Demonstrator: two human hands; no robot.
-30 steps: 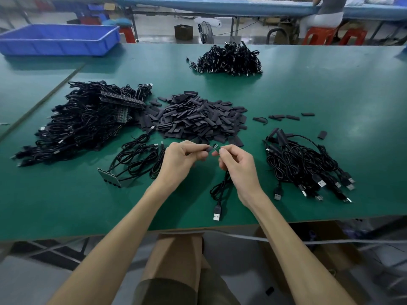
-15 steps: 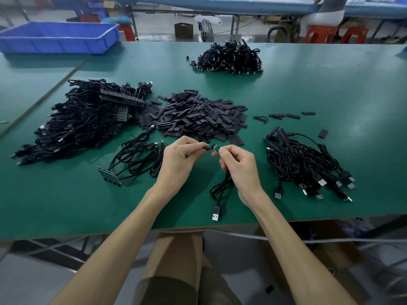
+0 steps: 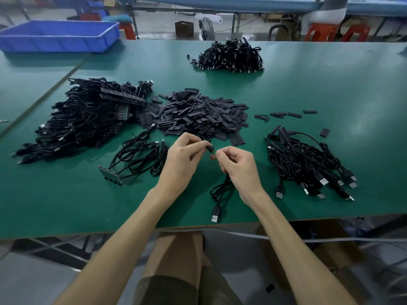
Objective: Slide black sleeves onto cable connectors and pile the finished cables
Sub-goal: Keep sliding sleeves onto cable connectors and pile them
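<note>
- Centrally, over the near part of the bench (image 3: 330, 91): left hand (image 3: 180, 160), fingers curled, thumb and forefinger clamped on a black sleeve (image 3: 208, 148); holds it clear of the bench surface.
- Just beside it: right hand (image 3: 240, 166), fingers curled and pinched together on the connector (image 3: 215, 151) at one end of a cable (image 3: 220, 190); meets the sleeve's end tip to tip. Cannot tell how far the connector sits inside.
- Cable: drops from under the right palm, loops on the bench, ends in a USB plug (image 3: 215, 216) near the front edge.
- Sleeve heap (image 3: 198, 115): flat black pieces, piled mid-bench just beyond both hands.
- Stray sleeves (image 3: 286, 114): a few in a loose row to the right of the heap, with one more lying apart, further right.
- Right-hand cable pile (image 3: 304, 164): lies beside the right hand, with USB plugs fanned toward the front edge.
- Left-hand cable pile (image 3: 83, 122): large tangle at the left of the bench, touching the sleeve heap's left edge.
- Small grey panel (image 3: 111, 176): stands tilted near the left hand, with several coiled cables attached.
- Far cable pile (image 3: 231, 56): sits well apart, toward the back edge.
- Blue tray (image 3: 57, 36): rests at the far left corner.
</note>
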